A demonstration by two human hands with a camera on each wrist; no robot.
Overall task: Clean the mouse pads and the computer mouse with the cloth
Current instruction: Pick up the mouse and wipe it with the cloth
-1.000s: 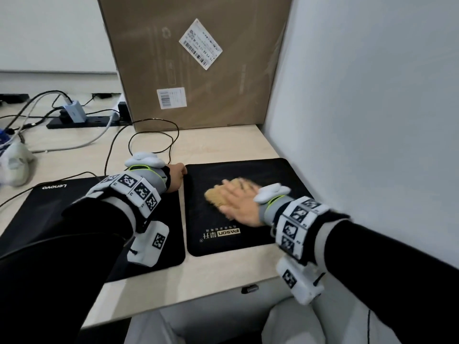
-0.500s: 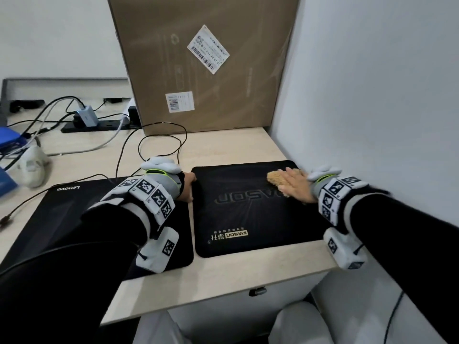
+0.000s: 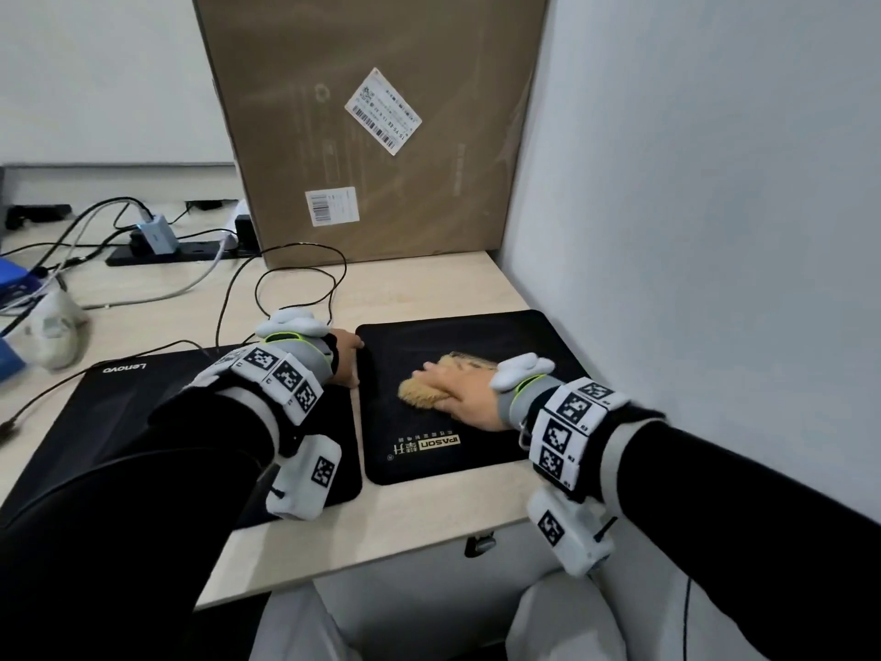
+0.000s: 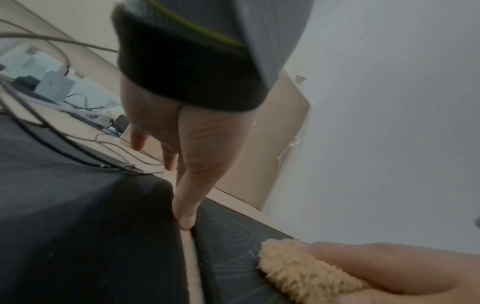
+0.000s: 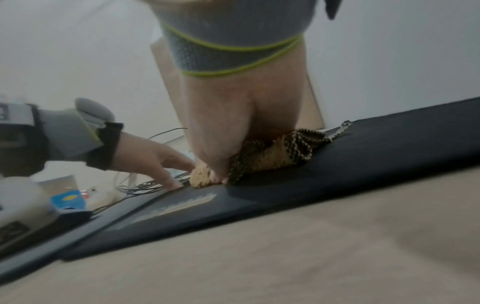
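Note:
Two black mouse pads lie side by side on the desk: a Lenovo pad point(image 3: 119, 412) on the left and a smaller PASON pad point(image 3: 429, 450) on the right. My right hand point(image 3: 453, 384) lies flat on a tan fuzzy cloth point(image 3: 419, 391) and presses it onto the middle of the PASON pad. The cloth point(image 5: 272, 156) is bunched under the palm. My left hand point(image 3: 345, 355) has straight fingers, and its thumb tip point(image 4: 185, 222) presses into the gap between the pads. A pale rounded object point(image 3: 50, 336), possibly the mouse, sits at the far left.
A tall cardboard box point(image 3: 372, 126) stands at the back of the desk and a wall point(image 3: 715, 231) runs close along the right. A black cable point(image 3: 295, 279) loops behind the pads. A power strip with a charger point(image 3: 157, 236) lies at the back left.
My right hand swept the cloth from the pad's middle to its far right corner and has come back toward the centre. The left hand has stayed at the gap.

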